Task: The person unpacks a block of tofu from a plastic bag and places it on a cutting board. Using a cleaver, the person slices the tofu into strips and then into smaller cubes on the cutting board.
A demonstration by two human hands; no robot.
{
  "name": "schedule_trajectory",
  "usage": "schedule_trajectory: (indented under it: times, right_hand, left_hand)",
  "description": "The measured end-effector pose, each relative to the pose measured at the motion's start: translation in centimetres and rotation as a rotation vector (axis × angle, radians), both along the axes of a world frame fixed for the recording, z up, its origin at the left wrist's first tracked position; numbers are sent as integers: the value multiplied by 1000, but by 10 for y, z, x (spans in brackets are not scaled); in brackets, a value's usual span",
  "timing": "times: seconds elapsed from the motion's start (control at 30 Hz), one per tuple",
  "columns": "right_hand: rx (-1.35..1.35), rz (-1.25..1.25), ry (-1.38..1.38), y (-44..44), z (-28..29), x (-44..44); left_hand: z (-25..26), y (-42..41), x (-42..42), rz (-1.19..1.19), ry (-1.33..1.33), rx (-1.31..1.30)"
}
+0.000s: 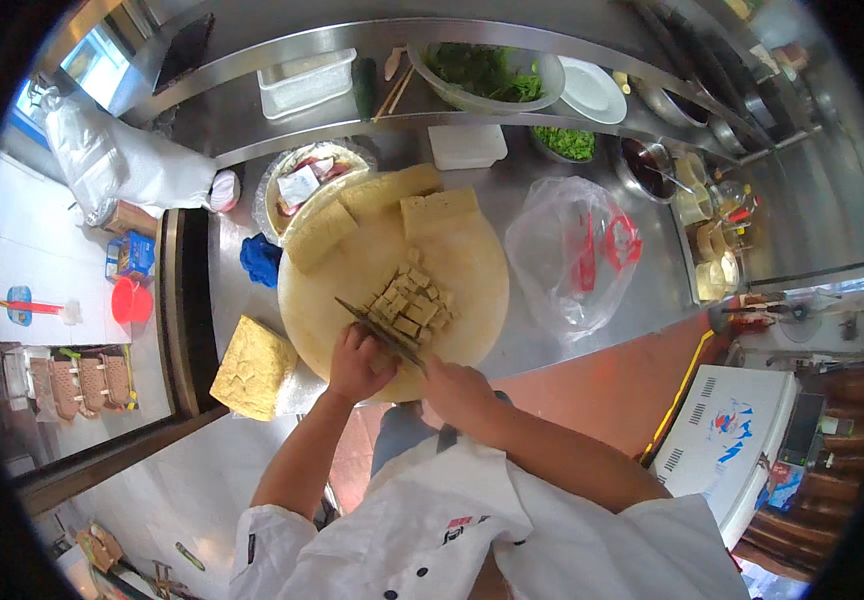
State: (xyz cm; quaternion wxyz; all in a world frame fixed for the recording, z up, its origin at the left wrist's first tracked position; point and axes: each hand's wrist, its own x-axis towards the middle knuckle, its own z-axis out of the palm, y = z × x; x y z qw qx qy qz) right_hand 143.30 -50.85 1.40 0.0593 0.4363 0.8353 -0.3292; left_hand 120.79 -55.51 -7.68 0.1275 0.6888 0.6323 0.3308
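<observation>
On the thick round cutting board (473, 281) lies a pile of pale diced blocks (411, 304) that look like firm tofu. My right hand (458, 390) grips a cleaver (391, 337), its blade slanting along the near left side of the pile. The curled fingers of my left hand (361, 365) are close against the blade's near side; what they may press on is mostly hidden. Larger yellowish slabs, a left one (321, 236), a middle one (392, 189) and a right one (439, 214), sit along the board's far edge.
A big yellow block (252, 367) rests left of the board, near a blue cloth (260, 260). Behind stands a plastic-covered bowl (282, 180). A clear plastic bag (552, 255) lies to the right. The shelf holds a bowl of greens (488, 75) and a white plate (593, 90).
</observation>
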Motion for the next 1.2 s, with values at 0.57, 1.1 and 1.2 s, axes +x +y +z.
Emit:
schedule_trajectory:
  times: [0.57,1.1,1.2]
  right_hand:
    - [-156,-50,-111,14,62,-4]
    - [-128,-109,-32,-7,-23,-15]
    - [-109,-148,55,-5,-30,-12]
  left_hand:
    - [15,-16,-3,59,40,66]
    - [-4,-8,-5,9,-9,87]
    - [-9,-7,-8,0,70,95]
